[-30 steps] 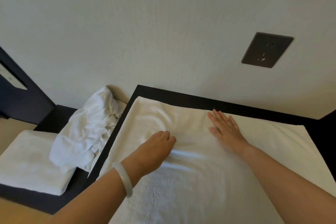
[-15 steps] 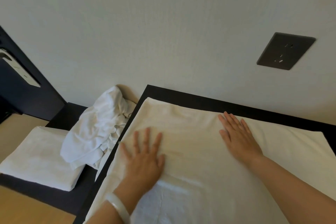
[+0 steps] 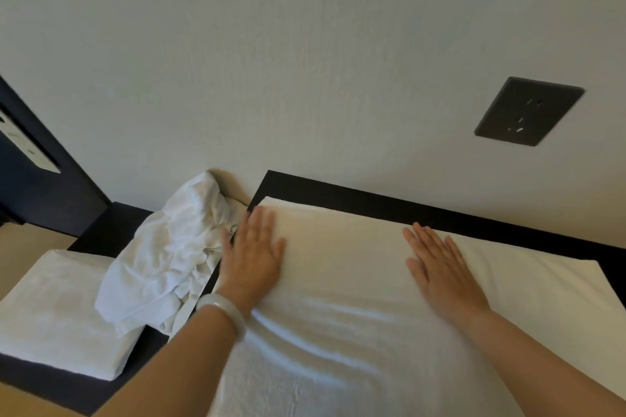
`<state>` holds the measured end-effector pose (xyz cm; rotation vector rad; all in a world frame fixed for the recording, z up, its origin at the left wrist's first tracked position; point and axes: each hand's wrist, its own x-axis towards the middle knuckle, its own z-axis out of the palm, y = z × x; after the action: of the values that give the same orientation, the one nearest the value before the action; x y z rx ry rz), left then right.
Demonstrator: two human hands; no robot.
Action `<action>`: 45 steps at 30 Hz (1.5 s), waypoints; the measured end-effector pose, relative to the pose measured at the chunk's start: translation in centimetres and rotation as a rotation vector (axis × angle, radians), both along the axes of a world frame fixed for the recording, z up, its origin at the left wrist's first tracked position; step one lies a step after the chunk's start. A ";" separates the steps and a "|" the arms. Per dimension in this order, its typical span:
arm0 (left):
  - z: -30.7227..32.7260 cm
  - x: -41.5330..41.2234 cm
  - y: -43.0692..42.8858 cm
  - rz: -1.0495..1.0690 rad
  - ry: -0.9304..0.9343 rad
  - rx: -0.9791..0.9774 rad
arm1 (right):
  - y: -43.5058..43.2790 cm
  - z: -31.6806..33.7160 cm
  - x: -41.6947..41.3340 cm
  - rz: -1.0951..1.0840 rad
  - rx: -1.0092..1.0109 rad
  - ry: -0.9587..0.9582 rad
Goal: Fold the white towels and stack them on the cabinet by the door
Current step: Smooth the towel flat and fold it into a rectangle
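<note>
A large white towel (image 3: 355, 281) lies spread flat over a dark cabinet top (image 3: 372, 205) against the wall. My left hand (image 3: 252, 257) presses flat on the towel near its far left corner, fingers straight. My right hand (image 3: 440, 267) lies flat on the towel toward the middle, fingers spread. A crumpled white towel (image 3: 169, 254) is heaped on a lower dark surface (image 3: 111, 230) to the left. A folded white towel (image 3: 57, 315) rests at the left edge of that surface, partly under the crumpled one.
A dark wall socket (image 3: 528, 112) sits on the pale wall at upper right. A dark door frame with a white plate (image 3: 30, 149) stands at far left. Light wooden floor (image 3: 23, 244) shows beyond the lower surface.
My left hand has slid from the towel's middle out to its far left corner, flattening from curled to straight. My right hand stayed flat on the towel.
</note>
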<state>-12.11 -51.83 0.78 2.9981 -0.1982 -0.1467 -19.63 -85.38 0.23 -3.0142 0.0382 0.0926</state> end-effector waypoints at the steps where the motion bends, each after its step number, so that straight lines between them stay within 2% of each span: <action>1: 0.5 0.4 0.5 0.088 0.041 -0.015 | 0.1 0.0 0.0 0.001 0.008 -0.002; 3: 1.5 0.2 -1.2 0.052 -0.036 0.037 | 0.2 0.2 -0.1 0.003 0.014 0.003; 5: 1.7 -1.1 -5.0 -0.194 -0.114 0.031 | 0.4 0.3 0.0 -0.007 0.020 0.009; 7: 0.4 -2.2 -7.6 -0.404 -0.069 0.035 | 0.6 0.5 -0.1 -0.005 0.051 0.014; 10: -0.5 -1.3 -7.1 -0.345 0.018 0.049 | -1.9 0.8 -1.3 -0.023 0.060 0.060; 13: -0.9 0.9 -5.3 -0.257 -0.001 0.068 | -7.8 1.1 -4.2 -0.247 -0.001 0.049; 16: -0.8 1.5 -5.1 -0.221 -0.014 0.096 | -12.6 1.6 -6.3 -0.447 -0.045 0.154; 19: -0.5 0.6 -5.9 -0.207 -0.003 0.066 | -13.1 2.1 -6.5 -0.453 0.001 0.194; 21: -0.2 -1.2 -8.3 -0.335 -0.062 0.016 | -12.1 2.3 -6.5 -0.400 0.026 0.151; 23: -0.3 -3.7 -11.6 -0.561 -0.100 0.001 | -11.3 2.1 -7.1 -0.352 0.055 0.096; 25: -0.8 -5.3 -13.8 -0.649 -0.096 -0.004 | -11.9 1.5 -8.1 -0.378 0.050 0.073; 30: -1.1 -5.5 -14.4 -0.612 -0.093 0.014 | -18.5 1.7 -9.1 -0.645 -0.011 0.125; 32: -1.0 -5.5 -14.4 -0.599 -0.091 0.012 | -18.6 2.5 -7.6 -0.711 -0.032 0.134; 35: -0.9 -5.6 -14.3 -0.591 -0.086 0.007 | -12.0 3.0 -6.4 -0.560 0.063 -0.038; 37: -0.9 -5.5 -14.3 -0.608 -0.089 0.015 | -5.6 2.1 -8.2 -0.306 0.126 -0.010; 39: -0.7 -5.5 -14.2 -0.632 -0.072 0.024 | -3.2 1.0 -9.8 -0.225 0.057 0.047; 42: 0.0 -5.7 -12.8 -0.600 -0.015 0.058 | -5.6 1.1 -10.1 -0.436 0.028 0.059; 45: -0.6 -6.8 -8.7 -0.374 0.005 0.038 | -6.4 1.5 -11.2 -0.599 -0.020 0.179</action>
<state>-18.93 -60.51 0.18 2.9634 -0.7625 -0.1956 -30.80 -91.82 1.75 -2.8590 0.9443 0.2984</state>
